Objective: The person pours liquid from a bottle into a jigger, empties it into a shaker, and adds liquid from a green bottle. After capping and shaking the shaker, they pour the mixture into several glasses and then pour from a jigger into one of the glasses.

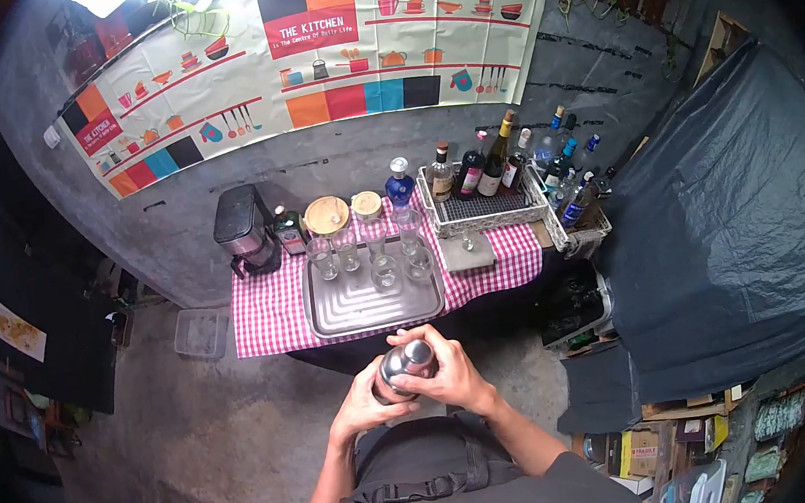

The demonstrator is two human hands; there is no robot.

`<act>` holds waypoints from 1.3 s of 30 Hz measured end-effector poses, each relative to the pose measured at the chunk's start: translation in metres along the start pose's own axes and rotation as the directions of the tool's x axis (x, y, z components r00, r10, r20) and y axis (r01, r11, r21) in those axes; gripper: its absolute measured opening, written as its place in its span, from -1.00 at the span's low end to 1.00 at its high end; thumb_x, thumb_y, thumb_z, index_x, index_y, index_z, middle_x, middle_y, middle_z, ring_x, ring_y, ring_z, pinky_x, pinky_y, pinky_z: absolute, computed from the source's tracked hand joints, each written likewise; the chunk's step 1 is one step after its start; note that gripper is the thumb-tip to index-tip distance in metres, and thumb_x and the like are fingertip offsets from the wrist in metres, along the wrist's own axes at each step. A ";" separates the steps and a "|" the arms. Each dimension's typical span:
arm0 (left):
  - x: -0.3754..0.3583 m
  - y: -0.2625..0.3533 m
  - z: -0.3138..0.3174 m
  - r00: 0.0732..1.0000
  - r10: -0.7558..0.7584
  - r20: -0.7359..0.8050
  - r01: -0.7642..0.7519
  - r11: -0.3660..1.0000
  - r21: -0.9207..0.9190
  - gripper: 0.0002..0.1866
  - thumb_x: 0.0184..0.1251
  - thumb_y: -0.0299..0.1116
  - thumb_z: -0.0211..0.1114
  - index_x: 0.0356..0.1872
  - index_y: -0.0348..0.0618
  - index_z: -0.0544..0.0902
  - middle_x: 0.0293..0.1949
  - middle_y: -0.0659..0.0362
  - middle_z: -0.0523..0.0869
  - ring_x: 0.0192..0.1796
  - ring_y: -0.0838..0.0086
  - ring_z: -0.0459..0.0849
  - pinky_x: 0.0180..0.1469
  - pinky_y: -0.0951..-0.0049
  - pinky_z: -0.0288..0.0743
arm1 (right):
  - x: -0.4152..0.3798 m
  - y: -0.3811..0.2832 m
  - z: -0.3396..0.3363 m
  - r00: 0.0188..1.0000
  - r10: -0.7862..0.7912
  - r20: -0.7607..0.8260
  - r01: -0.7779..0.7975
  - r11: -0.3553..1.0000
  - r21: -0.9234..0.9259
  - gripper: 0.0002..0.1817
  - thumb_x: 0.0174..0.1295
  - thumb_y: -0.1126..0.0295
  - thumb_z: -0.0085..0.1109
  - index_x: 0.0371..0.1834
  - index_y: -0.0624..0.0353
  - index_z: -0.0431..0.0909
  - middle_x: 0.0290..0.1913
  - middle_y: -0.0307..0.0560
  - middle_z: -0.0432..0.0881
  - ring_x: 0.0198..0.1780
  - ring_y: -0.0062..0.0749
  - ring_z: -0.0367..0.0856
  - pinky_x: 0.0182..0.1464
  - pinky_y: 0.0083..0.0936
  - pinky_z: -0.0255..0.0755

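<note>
A shiny metal cocktail shaker (406, 363) is held in front of my body, just short of the table's near edge. My left hand (369, 403) wraps around its lower body from the left. From the right, my right hand (448, 371) grips the upper part, near the rounded cap. The shaker is closed, so its contents are hidden. Beyond it on the table lies a metal tray (360, 313), with several clear glasses standing toward its back, among them a short glass (384, 273).
A checkered cloth (270, 304) covers the table. At its back left stands a coffee maker (245, 228); a blue bottle (399, 184) is near the middle. Bottles fill a wicker basket (489, 212) at right. A plastic bin (199, 334) sits on the floor.
</note>
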State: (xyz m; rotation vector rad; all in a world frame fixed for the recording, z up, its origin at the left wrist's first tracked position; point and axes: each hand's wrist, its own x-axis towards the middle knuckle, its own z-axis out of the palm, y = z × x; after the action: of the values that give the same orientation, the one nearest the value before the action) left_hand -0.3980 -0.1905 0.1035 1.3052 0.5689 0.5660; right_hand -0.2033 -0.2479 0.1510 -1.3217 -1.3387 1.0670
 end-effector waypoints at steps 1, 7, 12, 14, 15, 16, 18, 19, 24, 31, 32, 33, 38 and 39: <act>0.001 0.000 0.001 1.000 0.002 0.001 -0.002 1.000 0.001 -0.18 -0.14 -0.43 0.72 0.27 -0.22 0.56 0.06 0.19 0.71 0.16 0.48 0.65 0.27 0.36 0.53 | 0.000 -0.003 0.004 1.000 -0.002 -0.001 0.002 1.000 -0.001 -0.32 0.06 0.27 0.64 0.21 0.26 0.49 0.25 0.19 0.70 0.41 0.05 0.58 0.44 -0.11 0.44; -0.001 -0.005 -0.022 0.981 0.172 0.093 -0.191 0.944 0.269 -0.15 -0.15 -0.41 0.74 0.30 -0.20 0.55 0.08 0.18 0.71 0.15 0.45 0.66 0.28 0.34 0.55 | -0.011 -0.006 -0.001 0.931 -0.342 0.127 0.360 0.919 -0.163 -0.26 0.07 0.12 0.64 0.24 0.23 0.49 0.30 0.18 0.65 0.44 0.08 0.54 0.44 -0.10 0.43; -0.001 -0.007 -0.007 0.999 0.049 0.024 -0.051 0.995 0.084 -0.11 -0.20 -0.42 0.74 0.31 -0.21 0.55 0.10 0.17 0.70 0.19 0.48 0.64 0.30 0.37 0.51 | -0.007 0.000 0.004 0.986 -0.169 -0.015 0.167 0.984 -0.068 -0.28 0.08 0.14 0.64 0.21 0.26 0.49 0.23 0.22 0.70 0.34 0.09 0.65 0.35 -0.13 0.54; 0.001 -0.004 -0.001 0.996 0.089 0.027 -0.090 0.995 0.035 -0.12 -0.20 -0.43 0.76 0.30 -0.22 0.55 0.11 0.19 0.69 0.18 0.48 0.63 0.29 0.36 0.51 | -0.005 0.000 0.014 0.968 -0.252 -0.013 0.250 0.963 -0.097 -0.29 0.09 0.15 0.62 0.22 0.25 0.48 0.25 0.21 0.69 0.37 0.11 0.61 0.38 -0.12 0.51; 0.002 -0.002 0.000 0.991 0.127 0.030 -0.127 0.992 -0.016 -0.12 -0.20 -0.43 0.77 0.29 -0.22 0.54 0.12 0.21 0.67 0.17 0.49 0.62 0.29 0.36 0.51 | -0.006 0.001 0.013 0.942 -0.331 0.057 0.336 0.929 -0.152 -0.28 0.08 0.16 0.63 0.24 0.23 0.48 0.26 0.20 0.68 0.42 0.13 0.56 0.44 -0.11 0.44; 0.000 0.004 -0.003 0.990 0.128 0.058 -0.130 0.991 0.031 -0.11 -0.20 -0.43 0.77 0.30 -0.22 0.54 0.14 0.20 0.67 0.19 0.48 0.62 0.31 0.35 0.52 | -0.010 -0.002 0.012 0.937 -0.340 0.074 0.347 0.928 -0.133 -0.28 0.07 0.17 0.62 0.24 0.23 0.48 0.27 0.19 0.68 0.44 0.13 0.53 0.47 -0.11 0.40; -0.003 0.000 -0.010 0.992 0.105 0.075 -0.111 0.991 0.080 -0.11 -0.19 -0.44 0.76 0.31 -0.22 0.54 0.15 0.20 0.67 0.20 0.47 0.62 0.31 0.34 0.52 | -0.014 -0.001 0.005 0.946 -0.315 0.083 0.322 0.941 -0.106 -0.29 0.07 0.18 0.61 0.23 0.23 0.48 0.26 0.18 0.68 0.44 0.12 0.53 0.48 -0.10 0.39; -0.005 -0.001 -0.010 0.993 0.079 0.088 -0.091 0.987 0.131 -0.11 -0.18 -0.45 0.76 0.32 -0.22 0.53 0.15 0.20 0.67 0.20 0.46 0.63 0.31 0.33 0.53 | -0.014 0.003 0.001 0.957 -0.282 0.075 0.288 0.953 -0.094 -0.30 0.08 0.18 0.61 0.23 0.23 0.48 0.25 0.18 0.69 0.42 0.11 0.56 0.46 -0.10 0.42; -0.002 -0.007 0.005 1.000 0.005 0.007 -0.005 0.999 -0.042 -0.12 -0.17 -0.42 0.75 0.30 -0.20 0.54 0.13 0.16 0.69 0.17 0.46 0.66 0.31 0.34 0.54 | -0.004 0.006 0.012 1.000 -0.020 -0.009 0.020 0.998 0.052 -0.34 0.10 0.27 0.63 0.22 0.25 0.50 0.23 0.14 0.72 0.27 -0.20 0.70 0.34 -0.28 0.54; -0.003 -0.007 -0.010 0.995 0.093 0.032 -0.098 0.973 0.208 -0.16 -0.19 -0.42 0.76 0.26 -0.21 0.56 0.11 0.18 0.68 0.15 0.47 0.66 0.29 0.33 0.55 | -0.006 0.019 0.002 0.967 -0.252 0.042 0.252 0.967 -0.016 -0.30 0.09 0.22 0.62 0.25 0.22 0.49 0.20 0.14 0.73 0.36 -0.05 0.63 0.39 -0.17 0.49; -0.003 -0.008 -0.004 1.000 0.031 0.003 -0.031 0.995 0.094 -0.19 -0.16 -0.47 0.73 0.26 -0.20 0.58 0.06 0.19 0.71 0.13 0.48 0.67 0.22 0.37 0.58 | -0.002 0.021 0.004 0.979 -0.205 0.012 0.205 0.979 -0.022 -0.31 0.12 0.22 0.60 0.26 0.24 0.50 0.20 0.14 0.73 0.30 -0.10 0.68 0.34 -0.21 0.53; -0.002 -0.010 -0.001 1.000 0.031 0.005 -0.031 0.995 0.093 -0.19 -0.16 -0.47 0.73 0.26 -0.20 0.58 0.06 0.19 0.71 0.13 0.48 0.67 0.22 0.37 0.58 | -0.002 0.010 0.007 1.000 -0.003 0.026 0.001 0.996 0.088 -0.36 0.12 0.26 0.60 0.22 0.22 0.51 0.24 0.12 0.72 0.38 -0.10 0.62 0.39 -0.23 0.48; -0.002 -0.010 -0.005 0.995 0.096 -0.033 -0.097 0.995 -0.034 -0.17 -0.18 -0.45 0.74 0.26 -0.22 0.57 0.07 0.19 0.70 0.13 0.46 0.67 0.25 0.36 0.57 | -0.005 -0.002 0.013 0.930 -0.334 0.154 0.363 0.902 -0.235 -0.29 0.07 0.25 0.63 0.27 0.20 0.49 0.33 0.17 0.64 0.50 0.05 0.47 0.53 -0.06 0.30; -0.002 -0.010 -0.009 0.988 0.152 -0.023 -0.149 0.985 0.087 -0.17 -0.18 -0.44 0.74 0.26 -0.24 0.57 0.07 0.18 0.71 0.14 0.45 0.68 0.27 0.36 0.57 | -0.009 -0.005 0.009 0.930 -0.322 0.177 0.360 0.894 -0.266 -0.28 0.06 0.26 0.63 0.28 0.20 0.49 0.33 0.17 0.64 0.53 0.07 0.43 0.55 -0.03 0.26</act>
State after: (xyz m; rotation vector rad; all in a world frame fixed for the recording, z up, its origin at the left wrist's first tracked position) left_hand -0.4050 -0.1872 0.0918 1.4301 0.5263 0.6932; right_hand -0.2132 -0.2568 0.1534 -1.1784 -1.8067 0.7377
